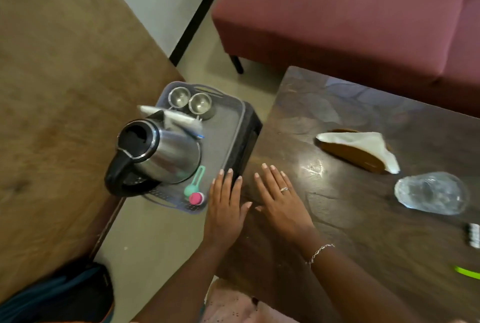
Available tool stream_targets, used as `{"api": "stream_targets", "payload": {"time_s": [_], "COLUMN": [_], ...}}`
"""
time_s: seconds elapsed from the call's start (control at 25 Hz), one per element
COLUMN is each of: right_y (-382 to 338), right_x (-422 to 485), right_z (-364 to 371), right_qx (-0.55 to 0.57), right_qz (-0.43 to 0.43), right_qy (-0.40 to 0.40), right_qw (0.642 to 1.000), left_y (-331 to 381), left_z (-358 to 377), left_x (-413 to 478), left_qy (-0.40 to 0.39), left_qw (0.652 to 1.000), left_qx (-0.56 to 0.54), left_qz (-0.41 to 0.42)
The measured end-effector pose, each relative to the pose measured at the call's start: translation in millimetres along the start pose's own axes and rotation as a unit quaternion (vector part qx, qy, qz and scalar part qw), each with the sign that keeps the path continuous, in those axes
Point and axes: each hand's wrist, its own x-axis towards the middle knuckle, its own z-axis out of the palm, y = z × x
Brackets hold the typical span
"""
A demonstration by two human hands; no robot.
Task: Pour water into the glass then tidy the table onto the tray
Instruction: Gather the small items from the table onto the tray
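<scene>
While both hands lie flat with open grip, left hand (225,205) on tray (231,138) edge, right hand (280,200) on table (350,231), clear ribbed glass (432,192) at 3 o'clock, steel kettle (161,153) at 9 o'clock on tray.

No legible text, label, brand, number or sign on any surface in view.

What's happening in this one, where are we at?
A person rests both hands flat and empty, the left hand at the tray's edge, the right hand on the dark table. The kettle and two steel cups stand on the tray. The glass sits on the table.
</scene>
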Motion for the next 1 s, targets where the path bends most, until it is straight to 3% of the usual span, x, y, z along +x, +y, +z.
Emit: {"api": "stream_targets", "payload": {"time_s": [0.44, 0.64, 0.8, 1.0], "right_y": [113.8, 163.1, 196.4, 250.2], "right_x": [-188.4, -248.1, -287.4, -344.9], "right_z": [-17.8, -23.3, -30.5, -43.4], "right_qx": [-0.019, -0.021, 0.005, 0.029], "right_qz": [0.186, 0.265, 0.327, 0.426], "right_qy": [-0.01, 0.002, -0.003, 0.039], "right_qw": [0.982, 0.964, 0.945, 0.904], "left_y": [187.2, 257.7, 306.8, 353.4], "left_z": [36.9, 35.2, 43.1, 61.8], "left_x": [-28.6, -31.9, -30.9, -11.5], "left_qy": [-0.033, -0.06, -0.065, -0.082], "left_qw": [0.971, 0.953, 0.927, 0.87], "left_qx": [0.025, 0.027, 0.05, 0.047], "left_qz": [0.234, 0.296, 0.365, 0.484]}}
